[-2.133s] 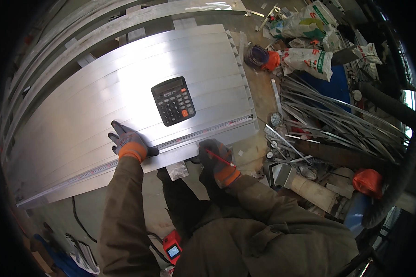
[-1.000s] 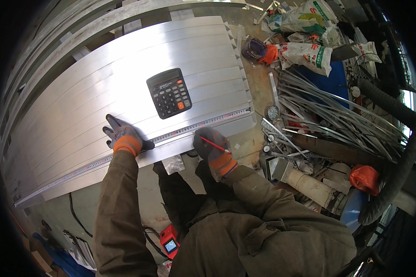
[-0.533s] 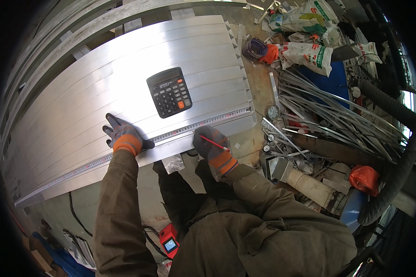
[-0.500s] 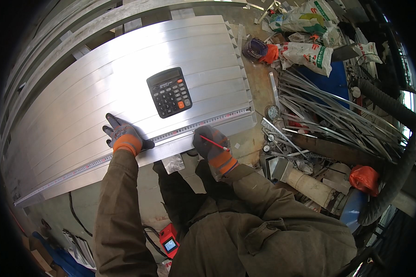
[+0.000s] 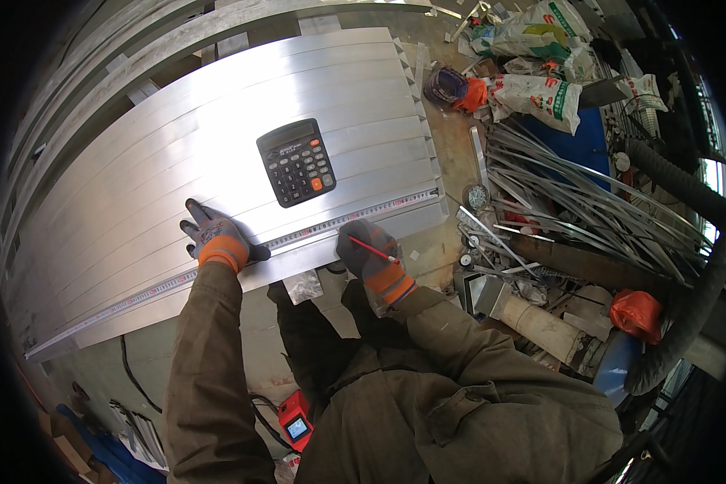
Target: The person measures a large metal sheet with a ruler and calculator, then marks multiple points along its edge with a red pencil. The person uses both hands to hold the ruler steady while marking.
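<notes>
On the head camera, my only view, I have the left hand [image 5: 215, 236], in a grey glove with an orange cuff, laid palm-down with its fingers spread over a row of long silvery metal strips [image 5: 161, 177]. Its thumb reaches the pale, narrow measuring tape [image 5: 323, 227] that runs along the nearest strip; I'd judge that the spread palm steadies metal and tape together. The right hand [image 5: 367, 261], gloved alike, is curled around a slim red pencil-like stick [image 5: 377, 251] by the near edge, just below the tape, probably so the stick sits close to the markings. Its tip I can't make out under the glove.

A black desktop calculator [image 5: 296, 163] with grey and orange keys lies face-up above the tape, between the hands from side to side, presumably where its keys can be read and reached.

As for containers, right of the strips I see a small round tub [image 5: 477, 195] of tiny silvery pieces, too small for me to identify. Farther up, a dark round bucket [image 5: 445, 85] stands beside a white printed sack [image 5: 536, 98]; I can't tell what either holds. The knotted-looking orange-red plastic bag [image 5: 637, 314], lower right, hides its contents too.
</notes>
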Demonstrator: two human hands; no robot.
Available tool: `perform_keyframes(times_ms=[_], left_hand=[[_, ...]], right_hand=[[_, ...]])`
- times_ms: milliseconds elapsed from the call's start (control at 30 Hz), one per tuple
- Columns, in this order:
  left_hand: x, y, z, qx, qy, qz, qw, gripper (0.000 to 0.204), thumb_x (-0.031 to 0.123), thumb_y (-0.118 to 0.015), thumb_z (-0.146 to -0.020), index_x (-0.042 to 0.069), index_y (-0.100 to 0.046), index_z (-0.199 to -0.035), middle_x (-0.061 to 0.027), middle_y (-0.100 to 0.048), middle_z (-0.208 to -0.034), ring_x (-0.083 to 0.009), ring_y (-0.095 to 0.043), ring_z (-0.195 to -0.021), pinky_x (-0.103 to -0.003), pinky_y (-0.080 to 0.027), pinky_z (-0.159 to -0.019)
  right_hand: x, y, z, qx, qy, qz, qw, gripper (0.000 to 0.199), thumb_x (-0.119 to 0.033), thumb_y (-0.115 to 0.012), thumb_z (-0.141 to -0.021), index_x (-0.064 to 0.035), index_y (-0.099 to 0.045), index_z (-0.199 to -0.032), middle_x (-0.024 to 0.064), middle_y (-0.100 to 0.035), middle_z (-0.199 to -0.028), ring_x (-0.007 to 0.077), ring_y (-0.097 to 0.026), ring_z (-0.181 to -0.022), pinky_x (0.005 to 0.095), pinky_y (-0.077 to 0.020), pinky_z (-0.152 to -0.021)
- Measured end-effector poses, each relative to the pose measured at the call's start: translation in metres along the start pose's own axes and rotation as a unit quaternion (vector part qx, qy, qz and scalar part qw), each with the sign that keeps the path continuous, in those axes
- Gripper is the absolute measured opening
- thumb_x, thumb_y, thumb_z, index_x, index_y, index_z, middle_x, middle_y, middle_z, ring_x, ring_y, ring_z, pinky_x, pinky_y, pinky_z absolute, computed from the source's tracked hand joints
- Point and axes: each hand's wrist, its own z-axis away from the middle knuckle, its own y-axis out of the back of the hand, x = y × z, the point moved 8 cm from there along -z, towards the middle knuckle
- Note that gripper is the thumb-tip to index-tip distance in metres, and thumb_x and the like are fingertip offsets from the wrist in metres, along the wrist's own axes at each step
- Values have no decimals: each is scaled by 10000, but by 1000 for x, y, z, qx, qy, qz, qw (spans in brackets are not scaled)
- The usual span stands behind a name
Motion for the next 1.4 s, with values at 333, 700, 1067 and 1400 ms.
perform_keyframes(times_ms=[333, 700, 1067, 1400], left_hand=[[1, 9, 10, 2, 5, 17, 1000, 1622, 421, -1107, -685, -13, -22, -1811, -157, 66, -1919, -521, -152, -1730, -611, -415, -1322], [2, 6, 8, -12, -2, 5, 1000, 1705, 476, -1127, -625, -16, 0, -1807, -160, 64, -1917, -522, -143, -1730, -610, -431, -1318], [2, 8, 11, -9, 1, 11, 1000, 1842, 579, -1147, -476, -8, -18, -1808, -161, 60, -1916, -513, -149, -1730, -629, -418, -1323], [2, 8, 10, -5, -3, 12, 1000, 1823, 571, -1143, -503, -22, -13, -1804, -165, 61, -1916, -533, -146, -1724, -648, -417, -1315]], right_hand=[[-3, -2, -2, -28, 0, 16, 999, 71, -129, -737, -996, -73, -704, -968, 177, -704, -901, 436, -707, -849, 494, -582, -712], [-11, 4, -4, -12, 27, 11, 1000, 84, -120, -764, -974, -75, -693, -984, 168, -692, -900, 427, -705, -846, 485, -574, -705], [-3, 2, -3, -55, -15, -34, 998, 87, -116, -767, -993, -78, -689, -983, 143, -697, -898, 364, -720, -825, 430, -573, -715], [-4, 3, -5, -35, -13, -56, 998, 79, -102, -768, -987, -72, -695, -985, 129, -700, -875, 343, -714, -786, 405, -574, -714]])
